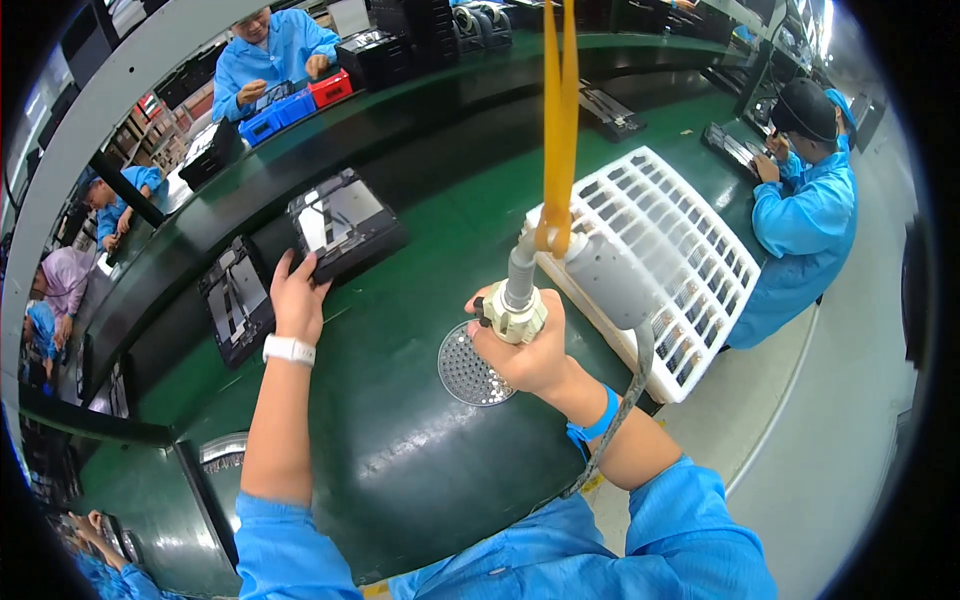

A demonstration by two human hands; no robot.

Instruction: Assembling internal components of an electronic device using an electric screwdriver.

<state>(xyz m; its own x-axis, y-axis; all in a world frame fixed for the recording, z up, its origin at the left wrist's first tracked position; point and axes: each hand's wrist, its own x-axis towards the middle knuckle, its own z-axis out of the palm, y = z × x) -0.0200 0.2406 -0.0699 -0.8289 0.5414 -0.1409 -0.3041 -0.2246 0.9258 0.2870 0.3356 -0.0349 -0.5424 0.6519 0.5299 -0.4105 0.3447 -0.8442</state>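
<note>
If you go by the head cam, the black unit [365, 250] is sitting on the green bench [410, 480] just past the left hand [297, 300], which is open, fingers spread against its near corner. Looks like a stiff, boxy thing with some heft, and I'd bet the shiny panel [343, 212] on top is slick and easy to scratch, so I'd hold it by the sides. The right hand [535, 350] is wrapped around the tool [520, 278], which hangs off a yellow strap [560, 120] beside the white tray [652, 265]. Tbh that's rigid too, probably more awkward than heavy since the strap should take some weight; the pale collar [508, 318] seems the spot to grab.
</note>
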